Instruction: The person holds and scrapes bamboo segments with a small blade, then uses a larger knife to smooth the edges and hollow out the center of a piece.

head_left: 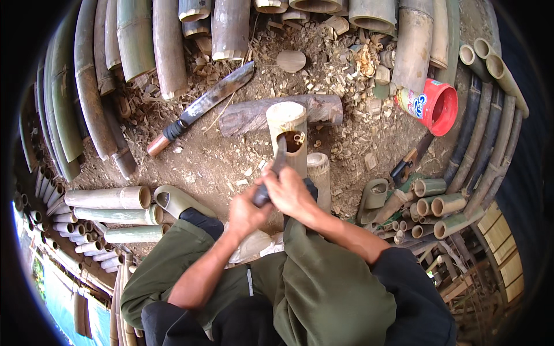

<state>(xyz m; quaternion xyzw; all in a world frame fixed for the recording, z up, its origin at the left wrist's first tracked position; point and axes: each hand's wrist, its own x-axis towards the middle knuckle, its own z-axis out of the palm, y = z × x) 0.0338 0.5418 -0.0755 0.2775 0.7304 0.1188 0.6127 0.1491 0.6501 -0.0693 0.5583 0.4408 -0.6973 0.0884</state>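
Observation:
My left hand [248, 210] is wrapped round the dark handle of a knife [281, 151]. Just ahead of it, my right hand [289, 191] closes on the same knife near the base of the blade. The blade's tip reaches the edge of a dark cut-out in the side of a pale bamboo tube [287, 118]. A curled shaving shows at that opening. The tube's far end rests over a rough log [239, 117]; its near end is hidden behind my right hand and leg. Another pale bamboo piece [319, 173] is just right of it.
A large machete [216, 95] lies on the ground at far left. At right are a red plastic container [441, 106] and another wood-handled blade [411, 158]. Bamboo poles [135, 37] line the far side; cut tubes [109, 198] lie left. Shavings and a wooden disc [291, 61] litter the dirt.

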